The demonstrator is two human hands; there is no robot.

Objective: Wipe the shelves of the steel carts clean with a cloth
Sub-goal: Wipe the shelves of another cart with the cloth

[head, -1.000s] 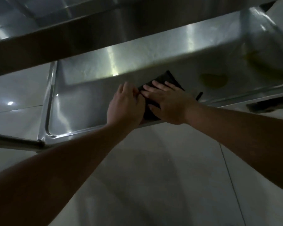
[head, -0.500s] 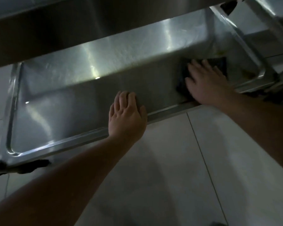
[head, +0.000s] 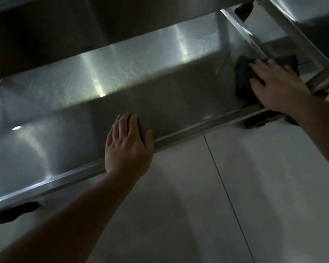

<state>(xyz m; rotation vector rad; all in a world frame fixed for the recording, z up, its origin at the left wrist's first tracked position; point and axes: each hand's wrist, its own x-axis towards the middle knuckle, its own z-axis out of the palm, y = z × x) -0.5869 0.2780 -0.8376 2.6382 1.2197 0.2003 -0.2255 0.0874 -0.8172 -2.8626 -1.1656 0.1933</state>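
Pressing dark cloth (head: 244, 73) flat on shelf (head: 160, 103), right hand (head: 277, 88) fingers straight; left hand (head: 128, 145) released, flat on rim.

Cloth (head: 243, 76) under right hand (head: 279, 90) at shelf's (head: 65, 114) right end, left hand (head: 128, 147) mid-front

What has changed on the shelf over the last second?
The right hand slid the cloth from the middle of the shelf to its right end, away from the left hand. The left hand came off the cloth and now rests flat by the front rim. The right hand still presses the cloth, fingers straight.
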